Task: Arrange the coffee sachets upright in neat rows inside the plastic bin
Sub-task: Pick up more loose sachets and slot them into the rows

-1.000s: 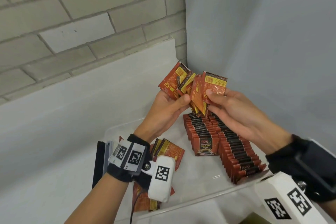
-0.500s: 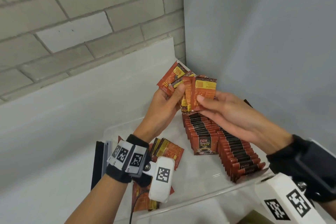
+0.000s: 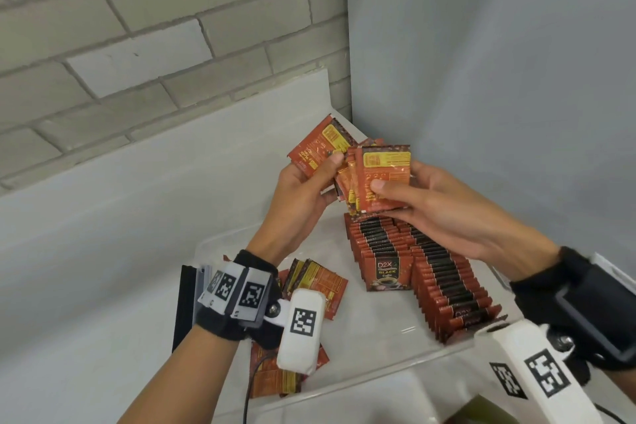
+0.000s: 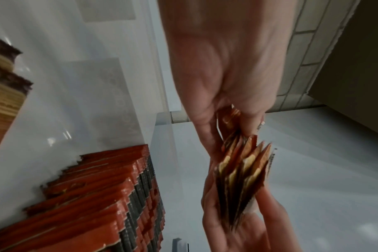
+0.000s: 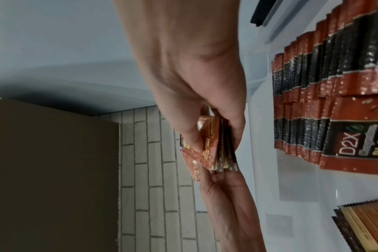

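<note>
**Both hands hold a bunch of coffee packets above the bin**

The left hand (image 3: 303,193) and the right hand (image 3: 444,217) hold one bunch of coffee sachets (image 3: 373,179) up in the air. Each grip is closed on the bunch: the left thumb presses the packet on the left side, and the right thumb lies across the front packet with the fingers behind it. The packets stand tall, long side going up and down, with their yellow labels at the top. The left-most one tips out to the left, so the bunch spreads like a fan.

Right under the grip sits the plastic bin (image 3: 385,368) on the white desk (image 3: 103,268). In it, below the right hand, two rows of sachets (image 3: 444,282) stand on their edges, packed close, leaning a little. Below the left wrist, some loose sachets (image 3: 323,282) lie flat on the bin floor.
</note>
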`<state>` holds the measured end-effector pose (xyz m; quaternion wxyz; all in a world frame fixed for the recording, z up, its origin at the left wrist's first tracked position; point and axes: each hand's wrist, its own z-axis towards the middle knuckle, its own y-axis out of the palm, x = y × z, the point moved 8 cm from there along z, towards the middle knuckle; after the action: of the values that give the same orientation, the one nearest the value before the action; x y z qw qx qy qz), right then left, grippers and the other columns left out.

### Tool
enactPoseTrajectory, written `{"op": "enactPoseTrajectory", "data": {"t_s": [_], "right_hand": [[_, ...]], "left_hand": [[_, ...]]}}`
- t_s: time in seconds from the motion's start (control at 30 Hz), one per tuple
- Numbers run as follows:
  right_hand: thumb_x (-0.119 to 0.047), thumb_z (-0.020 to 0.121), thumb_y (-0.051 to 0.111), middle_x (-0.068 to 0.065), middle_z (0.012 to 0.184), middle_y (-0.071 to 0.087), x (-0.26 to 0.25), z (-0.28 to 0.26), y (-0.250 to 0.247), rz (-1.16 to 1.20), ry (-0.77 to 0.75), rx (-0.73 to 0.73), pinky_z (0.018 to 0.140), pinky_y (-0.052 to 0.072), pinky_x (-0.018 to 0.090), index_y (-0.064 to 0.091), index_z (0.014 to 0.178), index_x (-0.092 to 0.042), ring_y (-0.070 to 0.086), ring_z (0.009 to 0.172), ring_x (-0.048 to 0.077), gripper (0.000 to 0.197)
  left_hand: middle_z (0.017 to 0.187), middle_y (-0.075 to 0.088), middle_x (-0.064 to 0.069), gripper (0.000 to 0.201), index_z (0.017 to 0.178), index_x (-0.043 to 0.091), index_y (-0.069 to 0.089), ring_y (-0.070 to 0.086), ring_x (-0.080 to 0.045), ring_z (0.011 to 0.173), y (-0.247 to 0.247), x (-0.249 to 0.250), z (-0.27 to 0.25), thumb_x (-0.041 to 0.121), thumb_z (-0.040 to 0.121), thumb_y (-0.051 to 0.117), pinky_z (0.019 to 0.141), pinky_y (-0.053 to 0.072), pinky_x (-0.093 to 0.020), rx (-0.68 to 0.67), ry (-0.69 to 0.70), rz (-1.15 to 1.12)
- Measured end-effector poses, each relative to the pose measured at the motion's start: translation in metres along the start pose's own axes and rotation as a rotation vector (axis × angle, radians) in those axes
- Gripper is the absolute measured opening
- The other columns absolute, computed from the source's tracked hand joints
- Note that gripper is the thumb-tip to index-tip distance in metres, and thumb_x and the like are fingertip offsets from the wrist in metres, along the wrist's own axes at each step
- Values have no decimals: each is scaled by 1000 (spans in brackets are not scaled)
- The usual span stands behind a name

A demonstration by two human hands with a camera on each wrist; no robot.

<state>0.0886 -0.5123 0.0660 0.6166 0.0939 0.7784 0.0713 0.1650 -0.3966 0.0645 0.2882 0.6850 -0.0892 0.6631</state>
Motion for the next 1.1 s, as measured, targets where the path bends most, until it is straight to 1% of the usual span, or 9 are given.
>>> {"op": "enactPoseTrajectory", "data": {"t_s": [0.1, 0.27, 0.4, 0.53, 0.73, 0.83, 0.9, 1.0, 1.1], "right_hand": [[-15, 91, 60, 0, 113, 72, 5, -1, 2, -27, 16, 9, 96, 50, 30, 56, 125, -20, 68, 105, 13, 35], [-15, 92, 58, 2, 114, 71, 7, 0, -3, 41, 3, 50, 92, 50, 26, 57, 125, -18, 67, 106, 12, 34], [-15, 92, 57, 2, 113, 72, 6, 0, -8, 102, -35, 87, 95, 47, 28, 58, 126, -14, 67, 107, 12, 34], [-13, 93, 55, 6, 117, 70, 6, 3, -10, 203, -59, 111, 84, 55, 22, 57, 127, -8, 66, 108, 14, 35], [-9, 86, 58, 10, 119, 69, -12, 5, -31, 237, -70, 139, 92, 53, 26, 54, 129, -4, 65, 110, 18, 43], [-13, 80, 60, 8, 116, 70, -23, 2, -41, 147, -67, 111, 92, 53, 25, 58, 126, -8, 66, 109, 18, 47], [-15, 77, 62, 8, 116, 70, -26, 0, -44, 102, -55, 81, 91, 53, 25, 59, 125, -9, 66, 109, 18, 48], [-17, 74, 65, 8, 116, 70, -21, 0, -39, 41, -9, 27, 87, 54, 22, 61, 123, -10, 66, 107, 17, 50], [-13, 78, 61, 8, 114, 71, -15, 1, -30, 60, 24, -7, 84, 55, 21, 63, 119, -9, 68, 101, 14, 42]], "left_hand": [[97, 73, 3, 27, 103, 13, 62, 68, -18, 99, -1, 2, -1, 22, 78, 60, 85, 57, -40, 17, 32, -22], [96, 73, 0, 22, 98, 12, 64, 69, -18, 95, -8, 6, -1, 17, 77, 64, 77, 57, -33, 98, 68, -71], [105, 71, -6, 24, 107, 12, 62, 68, -22, 99, -8, 6, 0, 28, 95, 49, 79, 57, -35, 138, 20, -163], [111, 69, -13, 29, 114, 7, 60, 68, -27, 103, -9, 7, 1, 26, 101, 42, 80, 58, -37, 156, -3, -157], [95, 74, -7, 21, 109, 6, 67, 70, -17, 81, -12, 7, -1, 16, 95, 54, 62, 56, -21, 107, -44, -9], [90, 68, -12, 33, 115, 9, 59, 59, -14, 60, -12, 11, -1, 25, 86, 61, 52, 50, -20, 70, -19, 52], [84, 66, -14, 38, 110, 9, 57, 55, -15, 54, -12, 12, -1, 34, 82, 60, 47, 47, -21, 67, -8, 83], [79, 71, -8, 48, 99, 9, 67, 64, -15, 62, -2, 11, -5, 49, 83, 47, 55, 50, -20, 24, -27, 185], [94, 74, -7, 59, 100, 13, 71, 70, -18, 90, 6, 6, -6, 60, 80, 40, 79, 54, -25, -49, -93, 162]]}}
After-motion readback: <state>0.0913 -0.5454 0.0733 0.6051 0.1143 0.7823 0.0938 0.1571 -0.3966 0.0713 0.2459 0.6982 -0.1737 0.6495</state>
